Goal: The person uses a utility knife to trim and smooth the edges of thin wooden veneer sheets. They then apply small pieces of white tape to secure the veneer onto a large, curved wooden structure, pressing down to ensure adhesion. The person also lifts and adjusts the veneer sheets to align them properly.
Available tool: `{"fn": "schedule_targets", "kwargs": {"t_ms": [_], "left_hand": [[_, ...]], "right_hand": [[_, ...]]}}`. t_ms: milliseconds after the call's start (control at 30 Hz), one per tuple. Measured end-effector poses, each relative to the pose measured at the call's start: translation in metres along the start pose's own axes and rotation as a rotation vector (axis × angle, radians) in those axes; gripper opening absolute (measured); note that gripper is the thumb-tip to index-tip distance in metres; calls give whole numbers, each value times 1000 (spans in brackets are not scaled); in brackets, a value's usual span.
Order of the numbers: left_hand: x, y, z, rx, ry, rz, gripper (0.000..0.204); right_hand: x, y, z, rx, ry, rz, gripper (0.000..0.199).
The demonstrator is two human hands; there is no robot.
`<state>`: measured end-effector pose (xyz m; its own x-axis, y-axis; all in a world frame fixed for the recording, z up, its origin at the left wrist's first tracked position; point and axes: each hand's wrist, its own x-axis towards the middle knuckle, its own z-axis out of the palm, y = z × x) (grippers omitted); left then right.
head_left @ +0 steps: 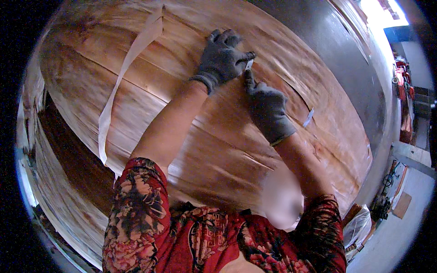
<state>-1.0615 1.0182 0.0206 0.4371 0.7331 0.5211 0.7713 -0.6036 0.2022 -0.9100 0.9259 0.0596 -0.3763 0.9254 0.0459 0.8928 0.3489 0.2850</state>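
Note:
A large sheet of brown wood veneer (218, 132), wrinkled and streaked, spreads beneath both hands. My left hand (221, 54), in a grey glove, lies on its far middle part with fingers apart and the thumb reaching right. Beside that thumb is a small whitish piece of tape (249, 65). My right hand (268, 107), gloved too, points its index finger onto the tape's near end, its other fingers curled under. Right of it, another short pale piece of tape (308, 117) sits by a dark split in the veneer. What the curled fingers cover is hidden.
A long pale strip (119, 82) runs down the veneer's left part. Past the sheet's right side is a smooth grey surface (337, 54). More veneer sheets (59, 168) show at left. Clear plastic (358, 227) lies at lower right, and red equipment (403, 79) stands far right.

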Motion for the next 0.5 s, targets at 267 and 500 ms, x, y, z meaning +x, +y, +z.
{"fn": "schedule_targets", "kwargs": {"t_ms": [267,500], "left_hand": [[2,3,-3,-46,-25,-22,25],[4,-14,-6,-29,-326,75,47]], "right_hand": [[-19,16,-5,215,-21,-123,55],[-87,92,-7,825,185,511,46]]}}
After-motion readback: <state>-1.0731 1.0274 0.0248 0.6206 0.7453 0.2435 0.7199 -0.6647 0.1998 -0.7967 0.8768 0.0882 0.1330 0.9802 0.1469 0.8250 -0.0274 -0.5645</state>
